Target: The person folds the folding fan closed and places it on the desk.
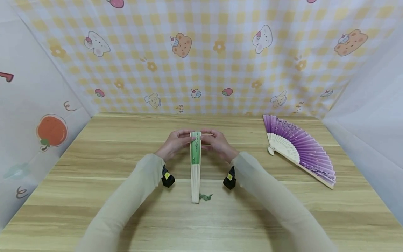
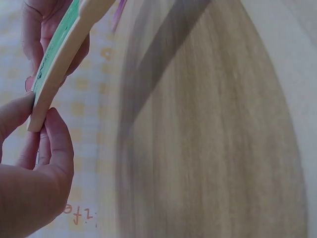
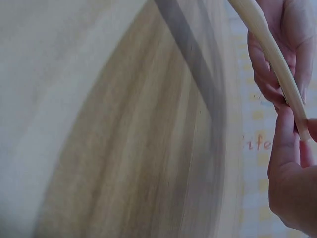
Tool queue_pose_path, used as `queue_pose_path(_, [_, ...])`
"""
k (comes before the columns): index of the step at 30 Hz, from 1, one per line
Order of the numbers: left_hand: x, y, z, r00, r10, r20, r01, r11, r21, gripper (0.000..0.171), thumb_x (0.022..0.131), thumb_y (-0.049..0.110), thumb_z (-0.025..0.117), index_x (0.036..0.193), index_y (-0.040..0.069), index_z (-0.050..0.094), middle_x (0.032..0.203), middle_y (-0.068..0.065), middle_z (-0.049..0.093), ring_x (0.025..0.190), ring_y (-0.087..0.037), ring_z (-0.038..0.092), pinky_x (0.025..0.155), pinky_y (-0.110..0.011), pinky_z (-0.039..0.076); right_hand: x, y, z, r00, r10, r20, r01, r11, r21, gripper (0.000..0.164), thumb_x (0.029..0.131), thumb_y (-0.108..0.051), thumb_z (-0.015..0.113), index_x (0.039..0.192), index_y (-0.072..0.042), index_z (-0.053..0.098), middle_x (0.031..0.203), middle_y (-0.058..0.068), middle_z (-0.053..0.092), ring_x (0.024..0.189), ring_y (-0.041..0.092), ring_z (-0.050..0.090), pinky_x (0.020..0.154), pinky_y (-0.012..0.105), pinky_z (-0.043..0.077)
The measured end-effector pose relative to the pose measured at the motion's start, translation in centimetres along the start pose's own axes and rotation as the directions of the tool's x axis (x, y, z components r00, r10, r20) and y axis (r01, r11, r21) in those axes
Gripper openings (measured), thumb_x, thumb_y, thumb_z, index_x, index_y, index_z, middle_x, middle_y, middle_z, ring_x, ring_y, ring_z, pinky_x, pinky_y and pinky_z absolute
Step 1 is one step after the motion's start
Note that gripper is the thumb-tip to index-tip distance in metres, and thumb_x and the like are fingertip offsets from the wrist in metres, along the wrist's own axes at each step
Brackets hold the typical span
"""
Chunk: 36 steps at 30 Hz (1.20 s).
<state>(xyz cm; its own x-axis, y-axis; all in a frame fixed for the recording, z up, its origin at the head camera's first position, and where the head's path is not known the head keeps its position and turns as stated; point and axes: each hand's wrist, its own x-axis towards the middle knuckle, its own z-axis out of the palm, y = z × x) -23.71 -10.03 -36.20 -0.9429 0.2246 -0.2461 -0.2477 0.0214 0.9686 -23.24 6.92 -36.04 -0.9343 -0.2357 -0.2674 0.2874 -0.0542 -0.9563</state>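
A folded hand fan [image 1: 195,168] with green pleats and cream ribs points lengthwise away from me, its green part at the far end. My left hand [image 1: 175,142] pinches the far end from the left, thumb on the top face. From the right, my right hand [image 1: 218,142] pinches the same end. In the left wrist view, the fan's pale outer rib [image 2: 62,67] runs between thumb and fingers. The right wrist view shows the right hand [image 3: 294,183] gripping the other edge. A green tassel [image 1: 206,197] lies beside the fan's near end.
A purple fan [image 1: 310,150] lies spread on the right side of the wooden table [image 1: 104,164]. Behind the table hangs a yellow checked cloth [image 1: 207,70] with cartoon prints. White cloths [image 1: 34,91] flank both sides.
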Motion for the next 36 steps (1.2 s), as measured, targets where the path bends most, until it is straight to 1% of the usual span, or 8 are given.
queue_pose_path(5, [0.5, -0.2, -0.1, 1.0, -0.012, 0.009, 0.011, 1.0, 0.018, 0.041, 0.083, 0.0, 0.057, 0.123, 0.001, 0.046, 0.12, -0.016, 0.05, 0.1, -0.021, 0.054, 0.087, -0.028, 0.046, 0.8, 0.1, -0.3, 0.999, 0.042, -0.012, -0.042, 0.999, -0.009, 0.033, 0.086, -0.003, 0.054, 0.119, -0.003, 0.049, 0.111, 0.015, 0.055, 0.085, 0.018, 0.059, 0.085, 0.034, 0.047])
queue_pose_path(11, [1.1, -0.5, -0.2, 0.999, -0.037, 0.004, 0.036, 0.997, 0.062, 0.042, 0.084, -0.001, 0.055, 0.124, 0.002, 0.045, 0.121, -0.015, 0.049, 0.107, -0.025, 0.05, 0.088, -0.029, 0.045, 1.6, 0.4, -0.4, 0.997, 0.062, -0.035, -0.063, 0.998, -0.027, 0.032, 0.085, 0.0, 0.054, 0.117, -0.002, 0.05, 0.108, 0.015, 0.057, 0.082, 0.017, 0.059, 0.08, 0.031, 0.05])
queue_pose_path(18, [1.6, -0.9, -0.4, 1.0, -0.026, 0.015, 0.024, 0.996, 0.088, 0.046, 0.083, -0.005, 0.055, 0.126, -0.002, 0.041, 0.125, -0.02, 0.046, 0.11, -0.029, 0.048, 0.089, -0.031, 0.045, 2.3, 0.8, -0.2, 0.996, 0.079, -0.048, -0.081, 0.996, -0.041, 0.034, 0.084, 0.004, 0.053, 0.118, 0.0, 0.049, 0.109, 0.017, 0.056, 0.08, 0.018, 0.06, 0.078, 0.029, 0.051])
queue_pose_path(23, [1.9, -1.1, -0.4, 0.999, -0.027, 0.027, 0.024, 0.996, 0.089, 0.045, 0.083, -0.006, 0.054, 0.126, -0.004, 0.041, 0.125, -0.021, 0.045, 0.111, -0.03, 0.047, 0.09, -0.032, 0.044, 2.7, 1.1, -0.3, 0.993, 0.096, -0.066, -0.099, 0.994, -0.04, 0.035, 0.084, 0.006, 0.053, 0.117, 0.0, 0.049, 0.11, 0.018, 0.055, 0.084, 0.021, 0.06, 0.077, 0.028, 0.051])
queue_pose_path(26, [2.0, -1.3, -0.5, 0.998, -0.049, 0.03, 0.046, 0.995, 0.09, 0.046, 0.083, -0.007, 0.054, 0.127, -0.004, 0.041, 0.125, -0.021, 0.045, 0.111, -0.03, 0.047, 0.09, -0.032, 0.044, 2.9, 1.3, -0.3, 0.992, 0.11, -0.058, -0.112, 0.993, -0.029, 0.036, 0.084, 0.007, 0.053, 0.119, 0.001, 0.047, 0.112, 0.02, 0.054, 0.088, 0.023, 0.059, 0.078, 0.029, 0.051])
queue_pose_path(29, [2.1, -1.5, -0.5, 0.996, -0.086, 0.023, 0.084, 0.993, 0.081, 0.047, 0.082, -0.008, 0.055, 0.127, -0.003, 0.041, 0.125, -0.019, 0.045, 0.111, -0.029, 0.047, 0.09, -0.03, 0.044, 3.0, 1.5, -0.3, 0.991, 0.123, -0.05, -0.124, 0.992, -0.023, 0.037, 0.083, 0.007, 0.053, 0.12, 0.002, 0.047, 0.113, 0.02, 0.054, 0.092, 0.025, 0.058, 0.078, 0.029, 0.051])
queue_pose_path(31, [2.2, -1.6, -0.6, 0.995, -0.097, 0.029, 0.094, 0.992, 0.083, 0.047, 0.082, -0.008, 0.054, 0.127, -0.003, 0.041, 0.125, -0.019, 0.045, 0.112, -0.028, 0.047, 0.09, -0.03, 0.044, 3.0, 1.5, -0.3, 0.991, 0.126, -0.049, -0.127, 0.992, -0.024, 0.037, 0.084, 0.007, 0.053, 0.12, 0.002, 0.047, 0.113, 0.02, 0.053, 0.093, 0.025, 0.058, 0.078, 0.029, 0.051])
queue_pose_path(36, [2.2, -1.7, -0.8, 0.995, -0.084, 0.053, 0.079, 0.992, 0.101, 0.046, 0.084, -0.006, 0.054, 0.127, -0.004, 0.04, 0.125, -0.021, 0.045, 0.112, -0.029, 0.046, 0.091, -0.03, 0.043, 2.9, 1.6, -0.3, 0.992, 0.123, -0.035, -0.124, 0.992, -0.033, 0.038, 0.085, 0.007, 0.051, 0.122, 0.004, 0.045, 0.116, 0.021, 0.051, 0.098, 0.028, 0.056, 0.079, 0.03, 0.05])
